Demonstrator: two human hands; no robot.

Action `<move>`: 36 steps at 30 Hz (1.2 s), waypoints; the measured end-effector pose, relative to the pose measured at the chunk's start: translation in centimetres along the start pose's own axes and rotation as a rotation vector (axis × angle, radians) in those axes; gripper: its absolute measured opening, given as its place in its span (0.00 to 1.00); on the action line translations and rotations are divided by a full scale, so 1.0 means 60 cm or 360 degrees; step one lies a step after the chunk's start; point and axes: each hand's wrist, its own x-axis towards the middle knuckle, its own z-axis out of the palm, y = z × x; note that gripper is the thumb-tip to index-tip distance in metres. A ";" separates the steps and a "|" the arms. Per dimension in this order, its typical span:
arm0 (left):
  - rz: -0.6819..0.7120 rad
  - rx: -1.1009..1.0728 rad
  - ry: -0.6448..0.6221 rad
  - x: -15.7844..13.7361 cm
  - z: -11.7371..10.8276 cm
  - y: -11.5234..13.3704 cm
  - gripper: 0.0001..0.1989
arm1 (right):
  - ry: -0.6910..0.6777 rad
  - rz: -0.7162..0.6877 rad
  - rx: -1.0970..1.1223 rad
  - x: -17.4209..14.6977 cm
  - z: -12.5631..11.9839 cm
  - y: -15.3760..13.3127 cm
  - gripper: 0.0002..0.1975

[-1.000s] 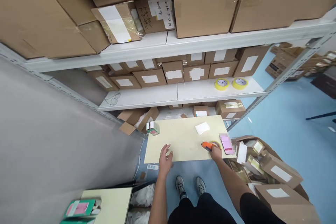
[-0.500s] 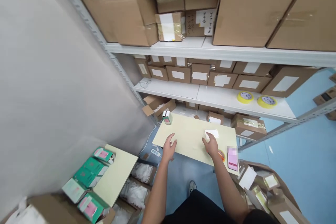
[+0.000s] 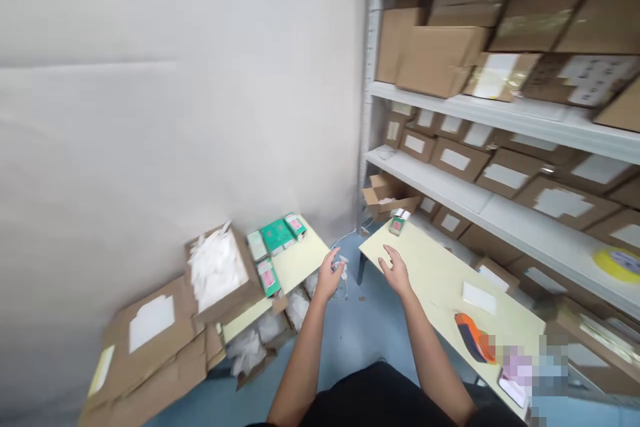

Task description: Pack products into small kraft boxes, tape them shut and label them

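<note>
Two bare hands out front, neither holding anything: the left hand (image 3: 329, 275) has its fingers loosely curled with the thumb apart, and the right hand (image 3: 396, 271) is pretty much the same. Left one's just beside the edge of the smaller bench (image 3: 305, 260), where a few green boxes (image 3: 277, 235) sit next to a carton stuffed with white material (image 3: 219, 271). Right one's by the edge of the longer bench (image 3: 430, 273), with a small green box (image 3: 399, 223) near it at the far corner. Further along that bench you've got a white card (image 3: 479, 297), an orange-and-dark tool (image 3: 475, 338) and a phone (image 3: 513, 383), partly pixelated. Brown cartons (image 3: 505, 170) fill the shelves behind.
</note>
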 end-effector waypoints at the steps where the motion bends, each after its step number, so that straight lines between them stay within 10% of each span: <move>1: -0.0015 -0.0015 0.0059 -0.020 -0.037 -0.011 0.25 | -0.0079 -0.0071 0.0002 -0.007 0.036 -0.029 0.28; 18: -0.0382 0.0208 0.1197 -0.363 -0.697 -0.175 0.24 | -0.1186 -0.0779 0.0072 -0.201 0.627 -0.488 0.32; 25: -0.0537 0.0188 0.1448 -0.411 -0.837 -0.221 0.27 | -0.1334 -0.0899 0.0245 -0.215 0.815 -0.582 0.33; 36: -0.0811 0.0121 0.1392 -0.357 -0.963 -0.343 0.30 | -0.1627 -0.0828 -0.0002 -0.217 1.043 -0.614 0.33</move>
